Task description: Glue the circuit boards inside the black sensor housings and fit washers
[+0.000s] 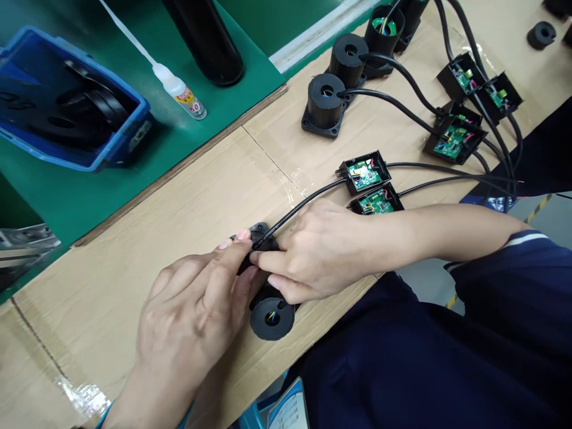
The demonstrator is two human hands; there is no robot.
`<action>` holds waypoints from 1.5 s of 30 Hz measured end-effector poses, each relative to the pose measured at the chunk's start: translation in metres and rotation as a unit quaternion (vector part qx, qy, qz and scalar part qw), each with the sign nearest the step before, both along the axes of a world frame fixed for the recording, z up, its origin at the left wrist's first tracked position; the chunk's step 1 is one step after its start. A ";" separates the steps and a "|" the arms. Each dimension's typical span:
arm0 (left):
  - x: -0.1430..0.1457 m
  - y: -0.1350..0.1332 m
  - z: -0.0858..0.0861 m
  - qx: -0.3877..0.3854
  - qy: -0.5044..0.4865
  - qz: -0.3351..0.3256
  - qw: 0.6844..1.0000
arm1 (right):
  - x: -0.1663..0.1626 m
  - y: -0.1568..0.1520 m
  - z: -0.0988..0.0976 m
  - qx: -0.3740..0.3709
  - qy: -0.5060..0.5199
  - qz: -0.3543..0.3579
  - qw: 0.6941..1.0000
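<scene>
Grey floor (431, 280) shows below near edge. Counter (187, 205) cardboard-clad, seams taped. Left hand (192, 298) clamped on black housing (270, 243), mid-counter; right hand (313, 256) fingertips against it by cable (297, 208), grip obscured, cannot tell. Beyond: green surface (179, 143) bearing blue bin (127, 134), bottle (183, 98).

A blue bin (118, 154) sits on the green worktop (179, 143) at the top left, with black round parts (100, 107) inside it. Near it is a small white bottle (166, 80) with a long, thin spout and a red and yellow label. Next to that is a black tube shape, maybe a bottle (208, 44), but its top is cut off. Flat brown cardboard (156, 220) runs beside the green, with shiny clear tape (89, 400) on it. Down on the gray floor (429, 280) is a yellow and black stripe (538, 208).
</scene>
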State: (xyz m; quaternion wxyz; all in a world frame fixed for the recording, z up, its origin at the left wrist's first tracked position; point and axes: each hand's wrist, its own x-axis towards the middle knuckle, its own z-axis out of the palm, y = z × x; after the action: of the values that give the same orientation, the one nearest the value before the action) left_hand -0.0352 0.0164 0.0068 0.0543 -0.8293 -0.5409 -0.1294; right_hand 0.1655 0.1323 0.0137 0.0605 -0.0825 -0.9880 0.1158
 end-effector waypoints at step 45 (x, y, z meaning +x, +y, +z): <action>0.002 -0.027 -0.019 0.045 -0.135 0.047 0.989 | 0.026 -0.023 -0.001 0.113 0.092 0.039 0.989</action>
State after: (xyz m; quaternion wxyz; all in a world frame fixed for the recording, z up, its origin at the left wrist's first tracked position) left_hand -0.0329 -0.0108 -0.0119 0.0237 -0.7744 -0.5756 -0.2617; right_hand 0.1916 0.1098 0.0125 0.1553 -0.0251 -0.9875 0.0123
